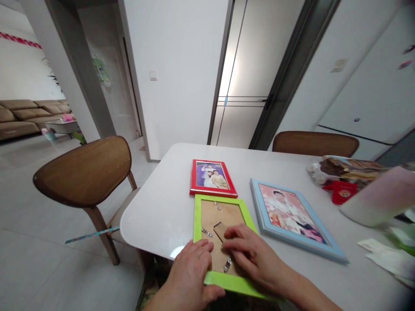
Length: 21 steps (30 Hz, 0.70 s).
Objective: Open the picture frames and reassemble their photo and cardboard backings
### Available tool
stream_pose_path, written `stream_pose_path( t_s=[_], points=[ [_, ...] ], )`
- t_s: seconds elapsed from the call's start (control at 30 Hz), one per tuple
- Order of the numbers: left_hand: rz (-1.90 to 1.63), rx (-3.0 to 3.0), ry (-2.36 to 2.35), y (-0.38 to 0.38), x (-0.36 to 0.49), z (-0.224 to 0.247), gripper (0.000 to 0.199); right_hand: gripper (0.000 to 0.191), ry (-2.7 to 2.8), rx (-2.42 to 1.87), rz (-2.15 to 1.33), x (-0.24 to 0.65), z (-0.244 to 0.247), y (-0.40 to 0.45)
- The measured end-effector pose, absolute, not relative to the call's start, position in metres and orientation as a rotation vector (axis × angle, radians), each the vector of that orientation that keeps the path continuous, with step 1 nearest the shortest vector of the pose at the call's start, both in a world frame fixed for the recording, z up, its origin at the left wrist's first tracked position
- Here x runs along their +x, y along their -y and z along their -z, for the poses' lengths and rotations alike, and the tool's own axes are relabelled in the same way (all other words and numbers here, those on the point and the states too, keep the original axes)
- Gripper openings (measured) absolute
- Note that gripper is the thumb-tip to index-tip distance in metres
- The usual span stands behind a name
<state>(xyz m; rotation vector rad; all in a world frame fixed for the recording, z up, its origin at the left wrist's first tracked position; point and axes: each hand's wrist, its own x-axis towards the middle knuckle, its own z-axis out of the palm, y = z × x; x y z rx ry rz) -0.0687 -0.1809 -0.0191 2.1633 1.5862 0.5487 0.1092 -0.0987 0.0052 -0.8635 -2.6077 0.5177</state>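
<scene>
A lime-green picture frame [199,216] lies face down at the table's near edge, its brown backing board [209,211] facing up. Small metal clips [227,264] sit along the board's edges, and a small rectangular stand flap [220,230] is at its middle. My left hand [193,274] is closed round the frame's lower left corner, fingers on top and thumb at the near edge. Over the right side of the board, my right hand [254,257] has bent fingers pressed together, their tips beside the flap. What lies under those fingers is hidden.
A red picture frame [214,193] touches the green one's far side. To the right lies a light-blue picture frame [259,211]. Farther right are a pale cylinder [379,196], a red packet [344,192] and tissues [382,255]. Wooden chairs [87,172] stand left and behind.
</scene>
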Motion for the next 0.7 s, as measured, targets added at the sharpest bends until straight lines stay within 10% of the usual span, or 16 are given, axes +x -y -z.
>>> stream_pose_path(
  t_s=[0.7],
  points=[
    [-0.702,2.415,-1.458,0.182,-0.049,0.024,0.02,0.033,1.665,-1.278,-0.68,0.164,0.024,0.122]
  ],
)
